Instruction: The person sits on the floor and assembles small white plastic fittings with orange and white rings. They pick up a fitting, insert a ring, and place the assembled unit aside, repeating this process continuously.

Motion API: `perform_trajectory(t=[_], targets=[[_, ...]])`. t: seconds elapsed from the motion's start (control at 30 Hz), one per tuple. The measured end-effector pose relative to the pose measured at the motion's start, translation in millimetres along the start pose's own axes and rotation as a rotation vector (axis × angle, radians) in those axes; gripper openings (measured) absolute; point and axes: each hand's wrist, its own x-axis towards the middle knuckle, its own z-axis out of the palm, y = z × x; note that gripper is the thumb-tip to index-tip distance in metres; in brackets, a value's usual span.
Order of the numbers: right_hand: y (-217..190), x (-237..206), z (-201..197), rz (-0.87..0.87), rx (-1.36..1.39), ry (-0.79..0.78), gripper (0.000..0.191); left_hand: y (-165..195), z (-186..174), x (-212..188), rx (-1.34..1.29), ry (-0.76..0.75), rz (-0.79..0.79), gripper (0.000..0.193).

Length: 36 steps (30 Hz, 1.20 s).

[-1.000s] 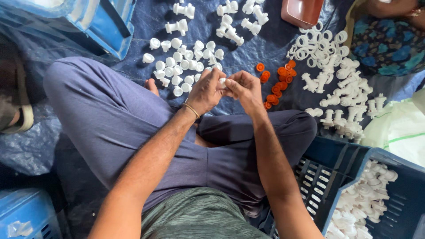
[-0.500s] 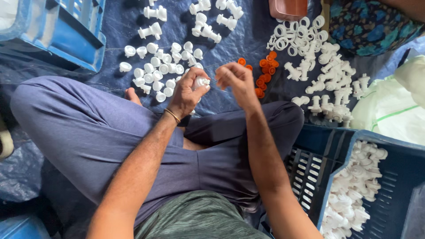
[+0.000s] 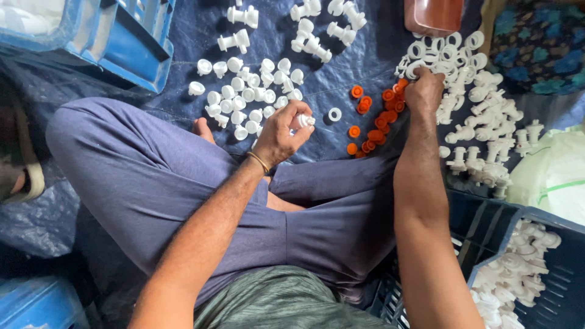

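Note:
I sit cross-legged on a dark blue tarp (image 3: 341, 73). My left hand (image 3: 281, 131) is closed around a small white plastic piece (image 3: 304, 120), held above my knee. My right hand (image 3: 423, 90) reaches out to the far right and rests on the edge of a heap of white plastic rings (image 3: 439, 52), beside a cluster of orange washers (image 3: 375, 116). Whether its fingers hold anything is hidden. A group of white caps (image 3: 250, 97) lies just beyond my left hand. One white ring (image 3: 334, 114) lies alone between my hands.
White tap-shaped parts (image 3: 487, 140) pile at the right. A dark crate (image 3: 530, 268) of white parts stands at lower right, a blue crate (image 3: 116, 36) at upper left. A reddish-brown tub (image 3: 432, 13) sits at the top, more white fittings (image 3: 317, 30) near it.
My hands were together over my lap a second ago. The right hand has since stretched away to the ring heap, while the left stays put with the white piece.

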Motion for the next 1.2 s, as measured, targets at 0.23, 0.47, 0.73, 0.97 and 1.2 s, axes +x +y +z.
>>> perform_trajectory(t=[0.23, 0.47, 0.73, 0.97, 1.2], targets=[[-15, -12, -12, -0.07, 0.012, 0.138, 0.019, -3, 3, 0, 0.007, -0.012, 0.052, 0.031], [-82, -58, -15, -0.317, 0.362, -0.045, 0.019, -3, 2, -5, -0.019, -0.033, 0.016, 0.033], [-132, -116, -44, -0.108, 1.236, -0.415, 0.04, -16, 3, -5, -0.006, 0.014, 0.196, 0.041], [-162, -156, -45, -0.206, 1.104, -0.623, 0.051, -33, 13, -7, -0.023, -0.069, 0.154, 0.057], [-171, -152, -48, -0.144, 1.196, -0.744, 0.034, -38, 9, -11, 0.182, -0.056, 0.204, 0.063]])
